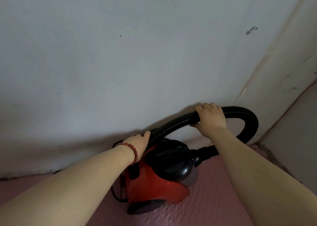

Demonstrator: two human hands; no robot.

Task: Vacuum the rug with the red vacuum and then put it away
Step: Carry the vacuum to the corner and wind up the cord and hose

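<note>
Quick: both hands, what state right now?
Left hand: grips the hose near the vacuum.
Right hand: grips the hose higher up, on its loop.

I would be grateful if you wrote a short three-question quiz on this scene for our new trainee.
1. True or false: the right hand grips the black hose.
2. The red vacuum stands on: A) a pink mat; B) a wooden table; C) green grass.
3. Fill in: the bead bracelet on the left hand's wrist is ___.
Key: 1 true; 2 A; 3 red.
</note>
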